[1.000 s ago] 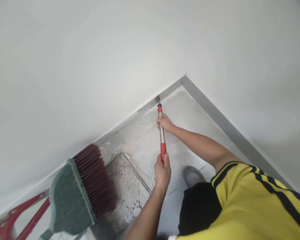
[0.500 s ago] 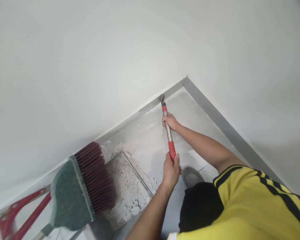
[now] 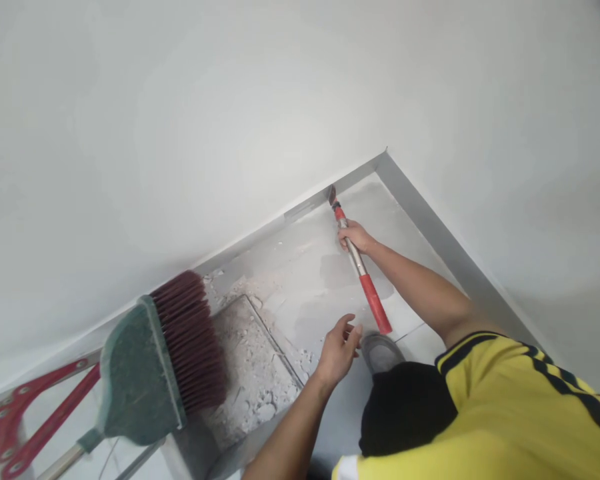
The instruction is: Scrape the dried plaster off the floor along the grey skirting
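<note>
My right hand [image 3: 357,237] is wrapped around the silver shaft of a long-handled scraper [image 3: 373,300]. Its red grip points back toward my shoe, while the small head touches the grey skirting strip [image 3: 307,208] at the wall's foot. Below the grip's end, my left hand [image 3: 337,351] is apart from the tool with its fingers loosely spread and nothing in them.
At left, a green broom [image 3: 143,373] with dark red bristles overlaps a dustpan [image 3: 273,343] heaped with plaster rubble. Red metal bars [image 3: 55,417] lie beyond the broom. Loose crumbs dot the tiled floor near the wall. My shoe [image 3: 381,353] stands close by.
My left hand has let go of the scraper's red grip and opened. The grip's end has swung to the right, with my right hand still holding the shaft.
</note>
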Action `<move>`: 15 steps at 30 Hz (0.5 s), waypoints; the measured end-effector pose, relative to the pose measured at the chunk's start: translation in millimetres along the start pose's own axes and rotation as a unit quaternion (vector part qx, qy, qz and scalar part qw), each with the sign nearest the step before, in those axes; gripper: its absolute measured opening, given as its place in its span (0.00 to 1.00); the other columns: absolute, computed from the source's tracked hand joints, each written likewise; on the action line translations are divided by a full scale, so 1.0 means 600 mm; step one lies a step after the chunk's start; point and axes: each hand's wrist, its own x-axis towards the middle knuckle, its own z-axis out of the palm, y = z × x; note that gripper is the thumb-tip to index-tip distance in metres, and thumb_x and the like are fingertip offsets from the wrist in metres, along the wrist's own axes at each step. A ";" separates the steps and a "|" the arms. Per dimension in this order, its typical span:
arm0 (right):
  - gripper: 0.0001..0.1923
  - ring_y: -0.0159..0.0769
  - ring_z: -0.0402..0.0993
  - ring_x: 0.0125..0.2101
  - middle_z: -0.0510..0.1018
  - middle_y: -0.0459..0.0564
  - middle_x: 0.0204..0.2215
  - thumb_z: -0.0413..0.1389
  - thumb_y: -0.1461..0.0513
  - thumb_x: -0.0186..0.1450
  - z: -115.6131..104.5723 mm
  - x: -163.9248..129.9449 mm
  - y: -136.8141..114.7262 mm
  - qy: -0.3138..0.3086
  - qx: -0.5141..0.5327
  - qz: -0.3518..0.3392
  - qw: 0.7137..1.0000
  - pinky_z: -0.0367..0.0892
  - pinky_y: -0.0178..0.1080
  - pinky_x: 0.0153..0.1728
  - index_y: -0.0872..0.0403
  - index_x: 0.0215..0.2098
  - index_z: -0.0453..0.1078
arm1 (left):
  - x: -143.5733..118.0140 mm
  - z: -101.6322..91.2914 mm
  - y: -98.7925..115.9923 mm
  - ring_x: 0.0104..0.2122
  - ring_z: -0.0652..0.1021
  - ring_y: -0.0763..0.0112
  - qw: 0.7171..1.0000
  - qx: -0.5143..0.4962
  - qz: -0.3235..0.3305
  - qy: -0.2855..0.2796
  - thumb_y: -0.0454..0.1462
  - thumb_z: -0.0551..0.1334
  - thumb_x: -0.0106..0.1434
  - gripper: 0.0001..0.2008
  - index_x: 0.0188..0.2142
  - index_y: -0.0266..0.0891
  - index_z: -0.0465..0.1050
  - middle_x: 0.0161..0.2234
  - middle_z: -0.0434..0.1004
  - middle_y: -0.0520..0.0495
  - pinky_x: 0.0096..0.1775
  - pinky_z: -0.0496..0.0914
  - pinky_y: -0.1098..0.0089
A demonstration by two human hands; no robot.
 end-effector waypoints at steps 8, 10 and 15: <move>0.13 0.29 0.56 0.07 0.62 0.37 0.08 0.49 0.68 0.42 -0.022 -0.010 -0.001 -0.007 -0.018 0.008 1.000 0.53 0.31 0.06 0.51 0.26 0.53 | -0.014 -0.012 -0.004 0.27 0.71 0.75 1.000 -0.013 -0.015 0.023 0.50 0.54 0.60 0.26 0.51 0.35 0.62 0.32 0.69 0.47 0.25 0.69 0.75; 0.13 0.30 0.56 0.07 0.62 0.38 0.08 0.49 0.68 0.43 -0.023 -0.008 -0.001 0.000 -0.018 0.009 1.000 0.54 0.31 0.06 0.51 0.26 0.53 | -0.015 -0.015 -0.007 0.26 0.71 0.75 0.999 -0.015 -0.016 0.027 0.49 0.54 0.60 0.26 0.51 0.34 0.62 0.31 0.69 0.48 0.25 0.69 0.74; 0.13 0.30 0.56 0.07 0.62 0.38 0.08 0.50 0.67 0.42 -0.008 0.000 0.004 -0.015 -0.013 0.015 1.000 0.54 0.32 0.06 0.51 0.26 0.53 | -0.012 -0.010 -0.012 0.26 0.71 0.75 0.999 -0.018 -0.024 0.034 0.49 0.54 0.60 0.25 0.51 0.35 0.62 0.30 0.69 0.48 0.25 0.68 0.75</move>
